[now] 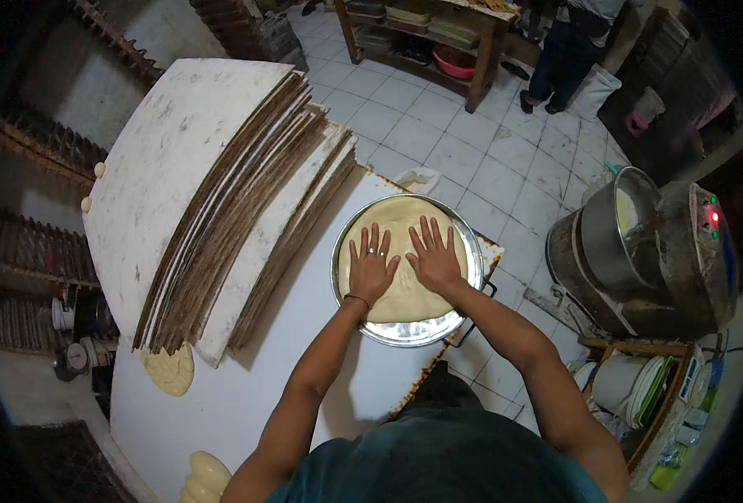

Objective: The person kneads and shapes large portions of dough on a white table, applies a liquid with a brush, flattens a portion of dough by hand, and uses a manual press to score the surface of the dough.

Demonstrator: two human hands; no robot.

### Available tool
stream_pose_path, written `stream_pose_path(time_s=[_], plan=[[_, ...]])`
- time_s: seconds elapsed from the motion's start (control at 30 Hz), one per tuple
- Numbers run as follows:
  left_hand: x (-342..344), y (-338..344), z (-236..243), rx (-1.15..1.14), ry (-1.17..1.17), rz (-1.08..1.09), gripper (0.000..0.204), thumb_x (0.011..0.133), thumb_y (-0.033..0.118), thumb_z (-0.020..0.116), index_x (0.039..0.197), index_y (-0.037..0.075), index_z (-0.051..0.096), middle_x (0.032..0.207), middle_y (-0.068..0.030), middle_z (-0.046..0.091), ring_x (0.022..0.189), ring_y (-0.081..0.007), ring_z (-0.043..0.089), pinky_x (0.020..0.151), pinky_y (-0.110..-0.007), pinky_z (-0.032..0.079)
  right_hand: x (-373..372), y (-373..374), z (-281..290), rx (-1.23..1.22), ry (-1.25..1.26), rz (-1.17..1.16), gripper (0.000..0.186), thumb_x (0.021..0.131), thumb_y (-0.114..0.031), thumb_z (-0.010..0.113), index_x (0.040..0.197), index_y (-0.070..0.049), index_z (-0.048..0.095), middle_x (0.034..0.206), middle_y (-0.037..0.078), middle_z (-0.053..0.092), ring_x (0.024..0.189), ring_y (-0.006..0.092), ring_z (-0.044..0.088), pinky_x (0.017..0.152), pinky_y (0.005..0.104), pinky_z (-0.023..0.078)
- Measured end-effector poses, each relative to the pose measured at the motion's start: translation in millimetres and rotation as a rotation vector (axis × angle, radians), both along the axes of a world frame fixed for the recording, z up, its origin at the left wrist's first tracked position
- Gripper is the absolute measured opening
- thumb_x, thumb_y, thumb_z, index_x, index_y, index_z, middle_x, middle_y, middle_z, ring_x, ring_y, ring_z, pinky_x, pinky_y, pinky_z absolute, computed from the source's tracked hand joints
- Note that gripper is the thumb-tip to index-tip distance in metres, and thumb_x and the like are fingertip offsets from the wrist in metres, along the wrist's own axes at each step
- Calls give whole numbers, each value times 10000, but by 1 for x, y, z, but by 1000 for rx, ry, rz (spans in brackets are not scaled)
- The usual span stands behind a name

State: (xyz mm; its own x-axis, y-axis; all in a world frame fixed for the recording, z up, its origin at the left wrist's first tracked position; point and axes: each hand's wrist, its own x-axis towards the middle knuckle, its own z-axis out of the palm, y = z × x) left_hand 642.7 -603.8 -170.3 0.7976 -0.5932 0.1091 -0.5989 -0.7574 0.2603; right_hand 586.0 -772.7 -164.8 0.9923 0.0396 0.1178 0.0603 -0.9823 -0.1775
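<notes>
A wide, pale slab of dough (405, 298) lies in a round metal pan (413, 333), covering most of its base. Bare shiny metal shows along the near edge and the right side. Both my palms press on the dough with fingers spread. My left hand (373, 267), with a ring and a dark wristband, rests on its left half. On the right half lies my right hand (435, 258), fingers pointing away from me. Neither hand grips anything. The pan sits at the right end of a white table (304, 344), whose edge is rusty.
A tall stack of worn boards (220, 210) leans across the table's left. Dough pieces lie by it (170, 369) and at the near edge (206, 479). A mixer (639, 251) with a metal bowl stands right. Another person (566, 59) stands beyond, near a wooden shelf (426, 38).
</notes>
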Motion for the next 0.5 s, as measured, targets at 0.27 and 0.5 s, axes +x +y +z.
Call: stream_pose_path(time_s=[0.27, 0.5], plan=[[-142, 86, 12, 100, 187, 188, 659, 912, 441, 422, 1429, 64, 265, 1509, -187, 119, 1391, -376, 84, 1074, -589, 50, -107, 79, 11, 70, 198, 150, 624, 920, -452, 393, 1423, -97, 289, 1502, 191, 141, 1393, 361, 97, 1076, 600, 68], [-215, 120, 8, 73, 244, 376, 692, 901, 434, 441, 1427, 30, 247, 1506, -209, 100, 1390, -396, 45, 1055, -622, 33, -159, 114, 14, 70, 219, 206, 605, 908, -442, 425, 1411, -118, 328, 1506, 145, 170, 1396, 314, 124, 1088, 569, 71]])
